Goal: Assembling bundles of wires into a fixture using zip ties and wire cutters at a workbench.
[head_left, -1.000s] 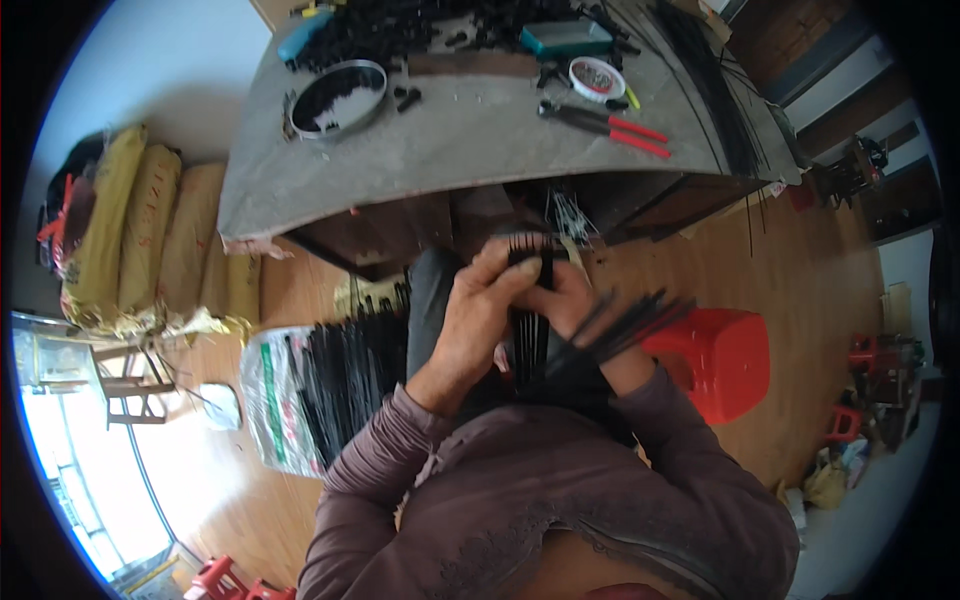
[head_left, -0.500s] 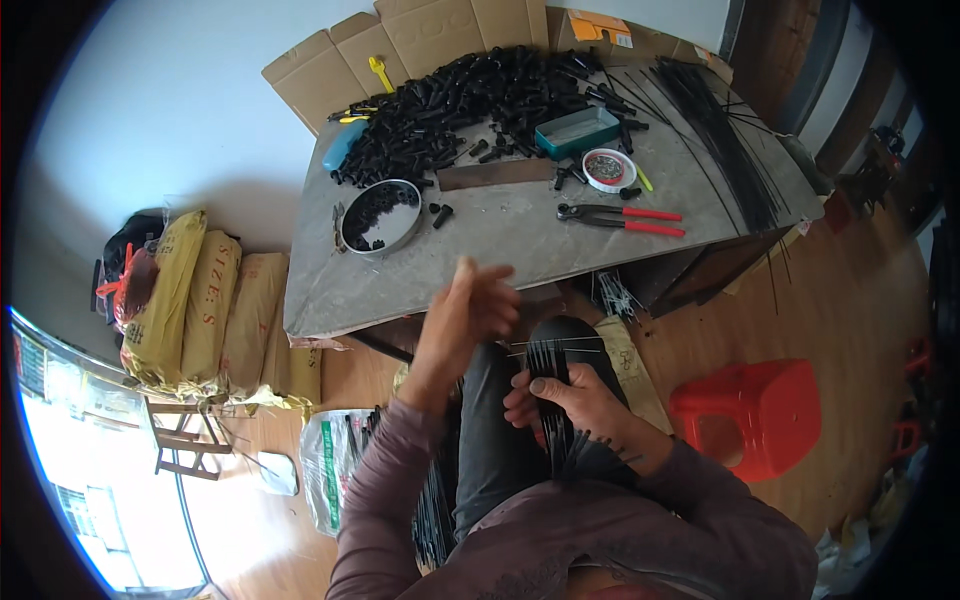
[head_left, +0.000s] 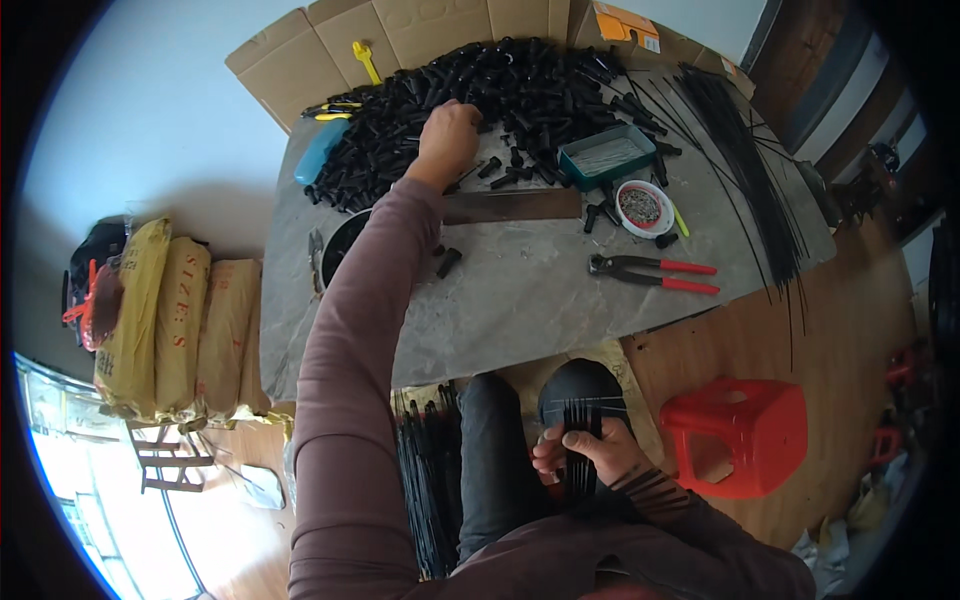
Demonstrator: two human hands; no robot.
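Observation:
My left hand (head_left: 449,142) reaches across the table into a large heap of small black bolt-shaped parts (head_left: 520,75). Its fingers are bent down among the parts and mostly hidden, so I cannot make out whether they hold one. Low over my lap, my right hand (head_left: 608,452) is closed round a bundle of thin black rods (head_left: 580,425), thumb across the front. The rod tips fan out above the fist, and a thin pale wire seems to lie across them. More dark rods (head_left: 428,470) stand to the left of my legs.
On the table lie red-handled pincers (head_left: 655,272), a green tray (head_left: 590,175) of thin pale pins, a white tub (head_left: 642,205) of small metal bits, a brown strip (head_left: 510,205) and long black rods (head_left: 745,170). My sleeve partly covers a round dish (head_left: 340,245). A red stool (head_left: 745,435) stands right.
My left hand has moved from above the table's front edge forward into the black heap. My right hand still grips the rods over my lap. The view has shifted slightly.

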